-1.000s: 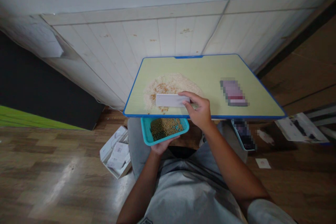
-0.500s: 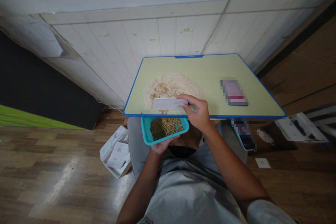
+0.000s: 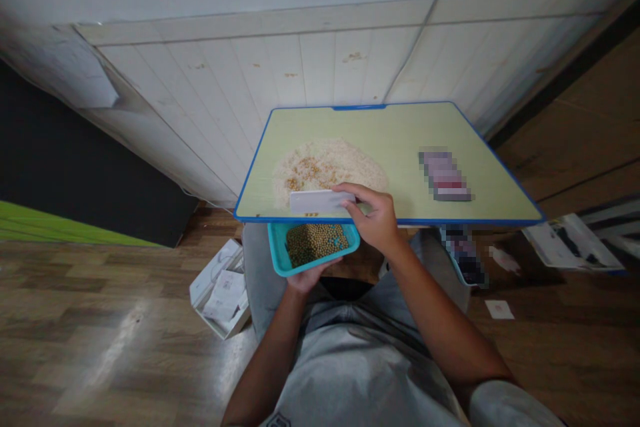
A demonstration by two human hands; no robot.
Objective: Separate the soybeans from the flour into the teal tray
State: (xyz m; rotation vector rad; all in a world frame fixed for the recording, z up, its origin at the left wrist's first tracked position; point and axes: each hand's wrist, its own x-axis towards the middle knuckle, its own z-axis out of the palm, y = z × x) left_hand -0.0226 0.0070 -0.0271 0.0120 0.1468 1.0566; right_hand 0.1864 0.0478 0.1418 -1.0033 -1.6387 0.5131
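My left hand (image 3: 311,277) supports a turquoise tray (image 3: 277,248) from below, under the table's front edge. Round tan and greenish beans (image 3: 316,244) lie in the tray, with a few blue bits at its right side. My right hand (image 3: 379,219) pinches the right end of a flat white rectangular plate (image 3: 314,202), tilted over the near part of the tabletop. Behind the plate, pale grains like rice (image 3: 350,155) are spread out, with orange-brown beans (image 3: 306,171) among them. A few more beans sit at the table edge below the plate.
The light green folding table (image 3: 410,127) has a blue rim and stands near a white panelled wall. A blurred-out phone-like item (image 3: 446,175) lies on its right. An open white box (image 3: 220,297) with papers is on the floor at left.
The white plate has moved slightly toward me and left, and tilted more upright. My left hand and the tray have stayed in place.
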